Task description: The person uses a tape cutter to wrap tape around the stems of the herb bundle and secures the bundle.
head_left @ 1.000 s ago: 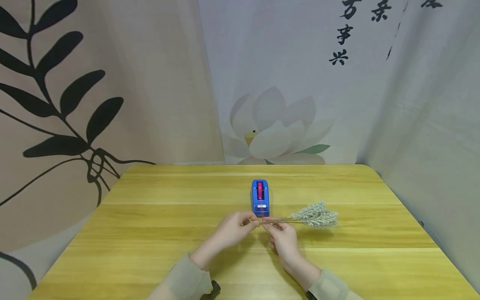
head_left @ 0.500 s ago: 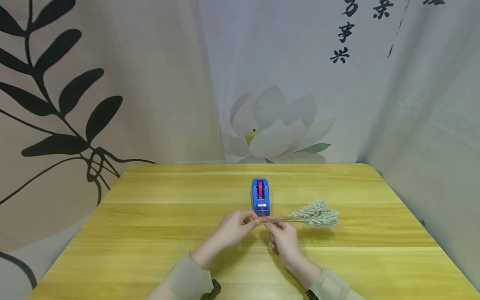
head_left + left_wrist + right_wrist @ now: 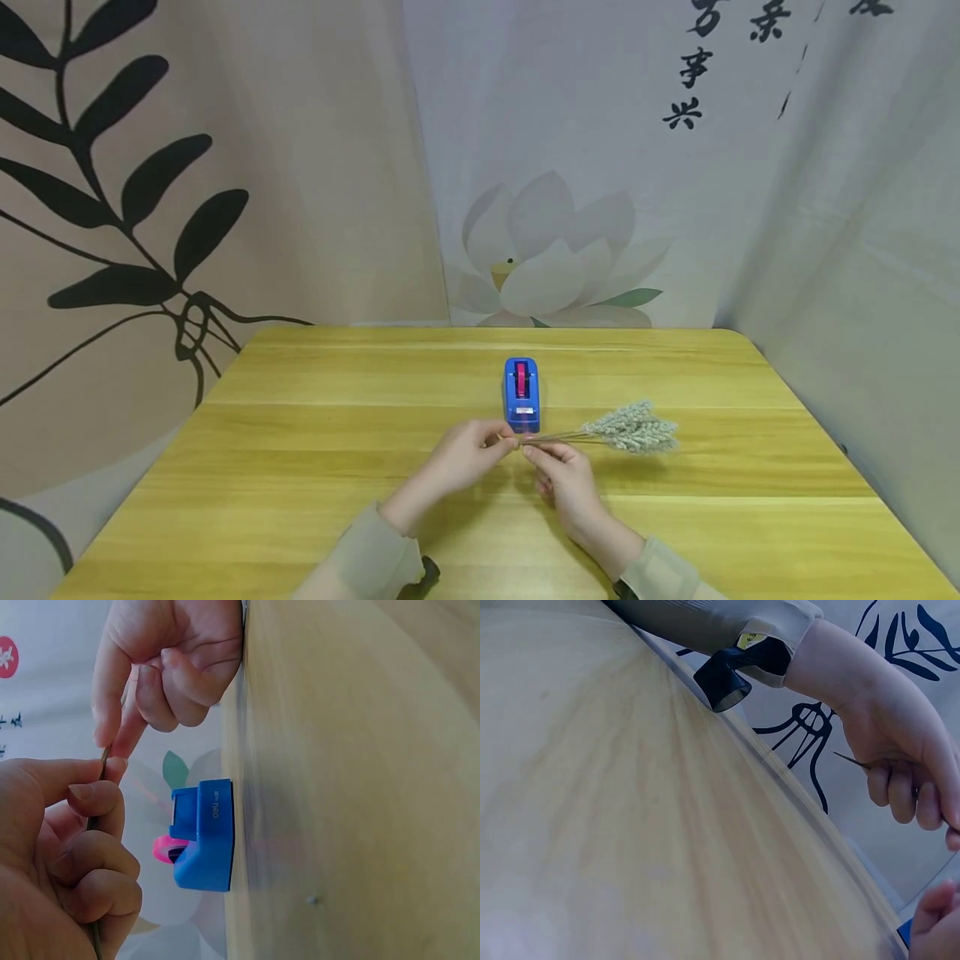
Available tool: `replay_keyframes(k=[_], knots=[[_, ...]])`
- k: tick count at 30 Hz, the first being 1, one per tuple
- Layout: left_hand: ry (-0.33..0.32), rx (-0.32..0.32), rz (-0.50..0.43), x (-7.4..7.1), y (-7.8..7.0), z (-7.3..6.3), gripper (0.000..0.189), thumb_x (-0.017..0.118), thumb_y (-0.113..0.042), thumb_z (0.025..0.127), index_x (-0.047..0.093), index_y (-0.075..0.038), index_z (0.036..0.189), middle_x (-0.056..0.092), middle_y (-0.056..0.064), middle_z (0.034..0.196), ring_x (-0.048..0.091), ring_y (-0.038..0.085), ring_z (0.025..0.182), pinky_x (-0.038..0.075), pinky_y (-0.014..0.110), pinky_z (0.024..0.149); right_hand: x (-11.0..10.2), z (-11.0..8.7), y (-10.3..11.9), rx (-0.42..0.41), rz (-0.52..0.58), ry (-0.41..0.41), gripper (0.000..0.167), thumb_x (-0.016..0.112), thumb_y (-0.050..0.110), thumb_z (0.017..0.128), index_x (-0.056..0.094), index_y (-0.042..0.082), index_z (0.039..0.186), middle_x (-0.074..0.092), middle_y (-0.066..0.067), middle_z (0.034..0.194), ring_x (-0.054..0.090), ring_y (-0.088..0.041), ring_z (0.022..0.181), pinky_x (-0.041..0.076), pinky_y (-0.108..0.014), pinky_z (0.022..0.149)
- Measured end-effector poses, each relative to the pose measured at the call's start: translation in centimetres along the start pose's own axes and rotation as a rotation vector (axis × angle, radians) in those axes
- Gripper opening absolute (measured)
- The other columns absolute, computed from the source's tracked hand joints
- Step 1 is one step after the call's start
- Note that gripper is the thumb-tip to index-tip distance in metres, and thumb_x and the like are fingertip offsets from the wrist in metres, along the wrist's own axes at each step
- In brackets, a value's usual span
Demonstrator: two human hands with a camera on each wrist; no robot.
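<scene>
Both hands are at the thin brown stems [image 3: 566,437] of a small bunch of dried flowers, whose fluffy grey-green heads [image 3: 633,428] point to the right in the head view. My left hand [image 3: 467,457] pinches the stem ends between thumb and forefinger, its other fingers curled around them in the left wrist view. Just to the right of it, my right hand [image 3: 568,485] pinches the stems between thumb and index finger. One stem end [image 3: 849,759] pokes out behind the left hand in the right wrist view. Just beyond the fingertips stands a blue tape dispenser [image 3: 522,395] with a pink roll.
The yellow wood-grain table [image 3: 315,467] extends around the hands. Behind it hangs a pale curtain [image 3: 337,167] printed with dark leaves and a lotus. A black strap-like piece [image 3: 724,682] sits at the left sleeve cuff.
The right fingertips have shifted very slightly along the stems. The left hand, the bunch and the tape dispenser stay nearly where they were.
</scene>
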State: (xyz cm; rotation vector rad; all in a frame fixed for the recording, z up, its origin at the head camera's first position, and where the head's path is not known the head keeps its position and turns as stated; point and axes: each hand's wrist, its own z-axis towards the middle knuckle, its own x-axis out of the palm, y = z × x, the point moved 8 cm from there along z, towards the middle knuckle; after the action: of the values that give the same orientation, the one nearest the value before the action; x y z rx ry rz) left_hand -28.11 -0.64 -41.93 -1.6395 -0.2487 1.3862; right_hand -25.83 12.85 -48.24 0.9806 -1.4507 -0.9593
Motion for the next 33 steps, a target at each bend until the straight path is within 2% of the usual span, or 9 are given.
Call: replay_keyframes(k=[6,11,16,27,33], knots=[[0.015,0.014,0.011,0.2,0.0,0.0,0.021,0.058,-0.028,0.097,0.07,-0.011,0.092,0.052,-0.008,0.063,0.042,0.006,0.05,0.036,0.023,0.045,0.0,0.1,-0.5,0.041,0.037,0.004,0.008,0.069,0.002,0.086,0.073,0.009,0.086,0.068,-0.004,0.083,0.038,-0.006,0.05,0.037,-0.019,0.051],[0.043,0.016,0.006,0.2,0.2,0.0,0.019,0.058,-0.026,0.097,0.07,-0.012,0.093,0.057,-0.003,0.067,0.044,0.007,0.051,0.038,0.023,0.046,0.1,0.2,-0.7,0.073,0.029,0.0,0.008,0.067,0.0,0.086,0.07,0.008,0.086,0.068,-0.003,0.085,0.048,-0.007,0.058,0.046,-0.02,0.059],[0.075,0.009,0.001,0.4,0.4,0.1,0.017,0.057,-0.025,0.098,0.07,-0.015,0.093,0.064,0.006,0.075,0.045,0.007,0.052,0.038,0.023,0.047,0.3,0.2,-0.7,0.092,0.027,0.022,0.008,0.066,0.0,0.087,0.069,0.006,0.085,0.066,-0.004,0.088,0.049,-0.007,0.06,0.046,-0.019,0.06],[0.105,-0.015,0.003,0.6,0.6,0.1,0.016,0.057,-0.027,0.098,0.069,-0.017,0.092,0.065,0.004,0.08,0.048,0.009,0.059,0.041,0.026,0.052,0.4,0.2,-1.1,0.124,0.083,0.074,0.004,0.067,0.004,0.089,0.067,0.001,0.085,0.056,-0.001,0.073,0.048,-0.006,0.059,0.049,-0.02,0.064],[0.113,-0.015,-0.002,0.6,0.6,0.1,0.017,0.058,-0.028,0.097,0.069,-0.017,0.092,0.065,0.003,0.08,0.049,0.009,0.06,0.042,0.026,0.053,0.5,0.3,-1.2,0.137,0.111,0.103,0.012,0.064,0.003,0.09,0.068,0.008,0.081,0.054,0.002,0.068,0.048,-0.005,0.058,0.051,-0.02,0.066]])
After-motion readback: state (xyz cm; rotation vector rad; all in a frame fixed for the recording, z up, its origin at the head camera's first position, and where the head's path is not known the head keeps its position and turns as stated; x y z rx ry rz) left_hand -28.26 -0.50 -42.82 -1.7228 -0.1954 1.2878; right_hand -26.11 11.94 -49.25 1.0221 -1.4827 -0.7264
